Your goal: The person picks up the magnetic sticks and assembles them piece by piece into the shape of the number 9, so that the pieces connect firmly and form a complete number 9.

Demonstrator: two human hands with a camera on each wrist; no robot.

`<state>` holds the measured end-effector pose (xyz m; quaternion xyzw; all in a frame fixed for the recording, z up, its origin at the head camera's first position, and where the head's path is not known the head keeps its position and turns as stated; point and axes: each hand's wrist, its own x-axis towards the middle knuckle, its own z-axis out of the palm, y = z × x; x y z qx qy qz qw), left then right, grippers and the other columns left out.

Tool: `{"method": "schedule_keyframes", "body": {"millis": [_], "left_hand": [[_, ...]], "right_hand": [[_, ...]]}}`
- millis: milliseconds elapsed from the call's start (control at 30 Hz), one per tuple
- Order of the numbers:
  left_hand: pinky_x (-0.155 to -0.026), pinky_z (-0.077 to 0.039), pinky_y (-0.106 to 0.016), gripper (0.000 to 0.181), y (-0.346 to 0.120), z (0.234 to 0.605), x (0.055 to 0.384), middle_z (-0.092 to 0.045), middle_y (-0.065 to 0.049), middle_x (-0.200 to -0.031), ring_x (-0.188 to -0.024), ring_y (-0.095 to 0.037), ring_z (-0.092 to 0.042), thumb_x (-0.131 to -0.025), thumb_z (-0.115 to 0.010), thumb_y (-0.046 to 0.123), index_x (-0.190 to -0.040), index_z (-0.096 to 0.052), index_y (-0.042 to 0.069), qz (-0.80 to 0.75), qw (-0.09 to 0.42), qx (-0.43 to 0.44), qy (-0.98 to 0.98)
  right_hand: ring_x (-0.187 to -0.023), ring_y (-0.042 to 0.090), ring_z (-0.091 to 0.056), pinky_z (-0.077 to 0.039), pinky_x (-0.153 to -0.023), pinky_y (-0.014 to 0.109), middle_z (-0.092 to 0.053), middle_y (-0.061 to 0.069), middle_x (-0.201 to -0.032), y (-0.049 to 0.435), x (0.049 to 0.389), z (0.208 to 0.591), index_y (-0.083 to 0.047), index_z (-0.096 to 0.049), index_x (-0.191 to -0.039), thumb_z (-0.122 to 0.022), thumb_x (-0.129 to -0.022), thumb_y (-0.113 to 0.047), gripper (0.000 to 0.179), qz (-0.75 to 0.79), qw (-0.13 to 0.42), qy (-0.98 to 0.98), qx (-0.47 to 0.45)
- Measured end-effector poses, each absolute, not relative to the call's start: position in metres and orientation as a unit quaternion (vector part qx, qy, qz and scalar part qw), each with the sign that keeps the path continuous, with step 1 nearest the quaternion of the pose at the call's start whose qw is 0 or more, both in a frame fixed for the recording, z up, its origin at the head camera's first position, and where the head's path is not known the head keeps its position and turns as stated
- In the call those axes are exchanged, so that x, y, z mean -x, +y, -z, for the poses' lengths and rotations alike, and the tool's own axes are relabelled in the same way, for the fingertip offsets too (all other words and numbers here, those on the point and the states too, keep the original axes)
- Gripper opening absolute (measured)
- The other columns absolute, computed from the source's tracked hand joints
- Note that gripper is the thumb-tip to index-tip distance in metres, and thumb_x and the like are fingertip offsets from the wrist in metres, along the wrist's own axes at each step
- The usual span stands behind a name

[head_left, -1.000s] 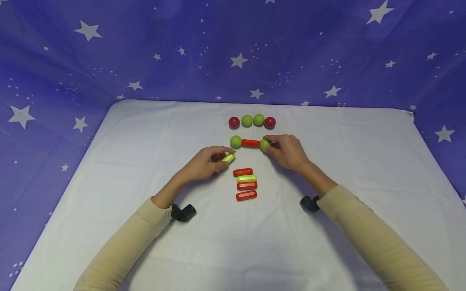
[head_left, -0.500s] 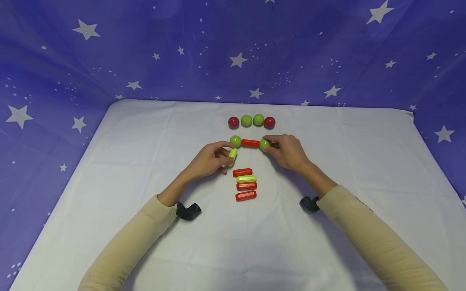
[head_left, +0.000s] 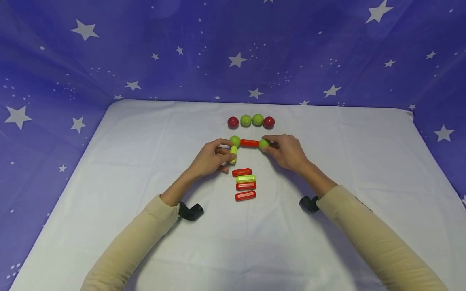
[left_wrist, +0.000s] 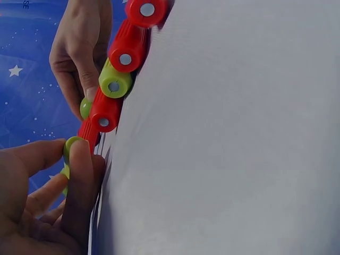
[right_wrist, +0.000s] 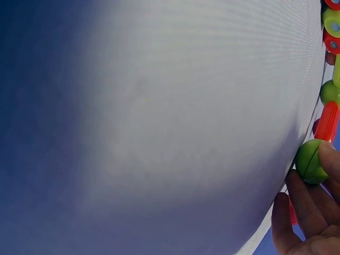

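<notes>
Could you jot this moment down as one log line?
left grip: pinches lime stick, end at left green ball | right grip: pinches right green ball | red stick: between those balls | four sticks: nearer the person

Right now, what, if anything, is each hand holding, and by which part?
The left hand pinches a yellow-green rod by its sides, between thumb and fingers. The right hand pinches a green ball by the side away from the red rod.

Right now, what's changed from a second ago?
The left hand moved its yellow-green stick rightward and slightly forward, turning its far end to the green ball left of the red stick. The right hand still holds the green ball on the other end; the loose sticks stayed put.
</notes>
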<state>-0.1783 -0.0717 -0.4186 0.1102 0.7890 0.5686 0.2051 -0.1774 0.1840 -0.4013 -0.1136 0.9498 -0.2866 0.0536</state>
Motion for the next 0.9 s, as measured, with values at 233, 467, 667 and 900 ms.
{"method": "schedule_keyframes", "body": {"millis": [233,467,667,900], "left_hand": [[-0.064,-0.057,-0.034,0.042,-0.0673,0.4186,0.1773,-0.069,-0.014,-0.1,-0.067,-0.021,-0.068,-0.092,-0.07,0.013,-0.13,-0.053,0.002,-0.575,0.193,-0.104,0.788],[-0.064,-0.058,-0.033,0.041,-0.0638,0.4188,0.1763,-0.064,-0.014,-0.102,-0.066,-0.02,-0.067,-0.091,-0.072,0.011,-0.128,-0.054,0.003,-0.568,0.181,-0.095,0.797],[-0.065,-0.057,-0.033,0.038,-0.0632,0.4175,0.1762,-0.063,-0.015,-0.107,-0.068,-0.02,-0.067,-0.092,-0.069,0.007,-0.127,-0.055,0.002,-0.566,0.177,-0.092,0.8],[-0.064,-0.057,-0.033,0.037,-0.0619,0.4167,0.1752,-0.064,-0.014,-0.106,-0.066,-0.02,-0.066,-0.092,-0.068,0.006,-0.127,-0.056,0.001,-0.56,0.168,-0.092,0.806]], "right_hand": [[-0.102,0.03,-0.062,-0.037,-0.099,0.051,-0.071,0.013,-0.11,0.1842,0.1775,0.4011,-0.007,-0.064,-0.131,-0.072,-0.092,-0.017,0.041,0.28,0.052,0.952,0.112],[-0.103,0.03,-0.062,-0.037,-0.099,0.051,-0.071,0.014,-0.111,0.1837,0.1778,0.4014,-0.007,-0.064,-0.131,-0.072,-0.092,-0.017,0.041,0.283,0.055,0.951,0.112],[-0.103,0.03,-0.062,-0.038,-0.099,0.051,-0.071,0.013,-0.112,0.184,0.1779,0.4013,-0.007,-0.064,-0.131,-0.072,-0.092,-0.017,0.042,0.287,0.055,0.95,0.111],[-0.101,0.029,-0.063,-0.039,-0.098,0.051,-0.071,0.013,-0.111,0.1841,0.1778,0.402,-0.007,-0.064,-0.131,-0.072,-0.092,-0.017,0.041,0.29,0.052,0.949,0.115]]}}
